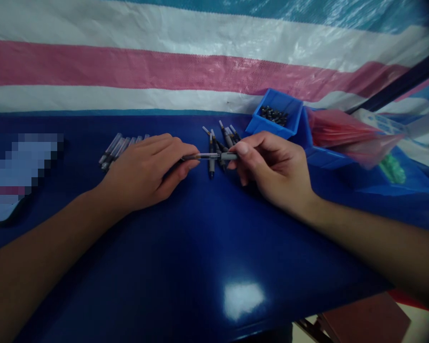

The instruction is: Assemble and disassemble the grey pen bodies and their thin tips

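A pen (210, 156) lies level between my two hands above the blue table. My left hand (152, 169) is closed on its dark and clear barrel end, thumb beneath and fingers over it. My right hand (271, 166) pinches the grey part (229, 156) at the other end; the tip is hidden by its fingers. Just behind the held pen lies a loose group of grey and dark pen parts with thin refills (211, 143) sticking out. Beyond my left hand, several clear pen barrels (117, 145) lie side by side, partly covered by that hand.
At the back right a blue bin (282, 97) holds small dark parts (273, 115). Beside it, another blue bin (327, 157) holds red plastic bags (346, 131), with a green bag (393, 169) farther right. A blurred-out flat object (19, 176) lies at left. Striped sheeting (146, 66) hangs behind the table (186, 257).
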Demonstrator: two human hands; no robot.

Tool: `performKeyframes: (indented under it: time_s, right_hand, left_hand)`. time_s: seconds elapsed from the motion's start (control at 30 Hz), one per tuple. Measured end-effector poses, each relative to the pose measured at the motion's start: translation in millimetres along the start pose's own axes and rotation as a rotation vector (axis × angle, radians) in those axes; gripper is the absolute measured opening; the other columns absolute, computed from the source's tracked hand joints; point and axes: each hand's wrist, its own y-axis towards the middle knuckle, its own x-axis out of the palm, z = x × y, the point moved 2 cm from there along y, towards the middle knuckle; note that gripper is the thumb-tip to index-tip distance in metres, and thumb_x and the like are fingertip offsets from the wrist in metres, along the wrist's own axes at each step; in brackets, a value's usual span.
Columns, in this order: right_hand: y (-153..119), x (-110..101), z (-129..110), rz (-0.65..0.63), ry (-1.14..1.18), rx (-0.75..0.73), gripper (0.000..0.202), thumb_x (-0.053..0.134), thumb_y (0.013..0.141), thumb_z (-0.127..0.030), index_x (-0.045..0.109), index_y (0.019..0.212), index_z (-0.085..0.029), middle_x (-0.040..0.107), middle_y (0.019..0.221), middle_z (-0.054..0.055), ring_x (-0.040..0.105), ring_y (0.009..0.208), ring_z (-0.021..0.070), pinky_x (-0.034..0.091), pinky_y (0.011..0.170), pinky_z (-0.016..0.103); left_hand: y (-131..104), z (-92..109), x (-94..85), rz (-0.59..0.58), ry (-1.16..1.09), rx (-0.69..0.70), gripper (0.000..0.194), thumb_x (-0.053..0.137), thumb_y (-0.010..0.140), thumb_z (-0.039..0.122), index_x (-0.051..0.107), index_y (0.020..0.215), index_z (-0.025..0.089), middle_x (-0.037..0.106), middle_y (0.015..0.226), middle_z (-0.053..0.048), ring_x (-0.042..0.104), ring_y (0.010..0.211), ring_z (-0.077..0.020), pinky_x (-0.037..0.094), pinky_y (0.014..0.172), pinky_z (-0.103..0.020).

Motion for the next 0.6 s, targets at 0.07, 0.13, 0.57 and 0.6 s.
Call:
performKeyframes:
  time_s: [0.07, 0.13, 0.57, 0.6]
  right_hand:
    - [-1.2, -0.2, -0.7, 0.000, -0.012, -0.036, 0.013, 0.086, 0.110, -0.038, 0.082, 0.108, -0.026, 0.080, 0.092, 0.002, 0.070, 0.064, 0.0137, 0.062, 0.056, 0.028]
    - [-2.0, 0.1, -1.0, -0.004, -0.008, -0.069, 0.026, 0.095, 0.102, -0.034, 0.081, 0.124, -0.029, 0.083, 0.117, 0.004, 0.078, 0.084, 0.0175, 0.069, 0.070, 0.031]
    - [-3.7, -0.2, -2.9, -0.061, -0.047, -0.021, 0.044, 0.098, 0.098, -0.035, 0.079, 0.138, -0.033, 0.082, 0.134, 0.006, 0.083, 0.108, 0.0251, 0.071, 0.075, 0.034]
    - [-3.7, -0.1, -3.2, -0.073, -0.048, 0.009, 0.039, 0.096, 0.100, -0.036, 0.081, 0.135, -0.032, 0.085, 0.126, 0.005, 0.083, 0.100, 0.0235, 0.070, 0.073, 0.033]
  left_hand:
    - [0.0, -0.8, 0.6, -0.013, -0.012, 0.000, 0.020, 0.059, 0.119, 0.029, 0.075, 0.126, 0.019, 0.080, 0.105, -0.007, 0.077, 0.091, -0.0250, 0.058, 0.083, -0.036]
    - [-0.4, -1.5, 0.9, -0.014, -0.018, -0.001, 0.021, 0.057, 0.120, 0.029, 0.074, 0.127, 0.018, 0.080, 0.105, -0.007, 0.076, 0.090, -0.0249, 0.058, 0.083, -0.036]
    - [0.8, -2.3, 3.2, -0.055, -0.041, 0.024, 0.022, 0.053, 0.121, 0.027, 0.072, 0.129, 0.018, 0.077, 0.104, -0.009, 0.072, 0.093, -0.0276, 0.059, 0.085, -0.041]
    - [0.8, -1.9, 3.5, -0.068, -0.034, 0.032, 0.023, 0.053, 0.121, 0.027, 0.072, 0.130, 0.018, 0.077, 0.106, -0.009, 0.072, 0.096, -0.0282, 0.059, 0.087, -0.042]
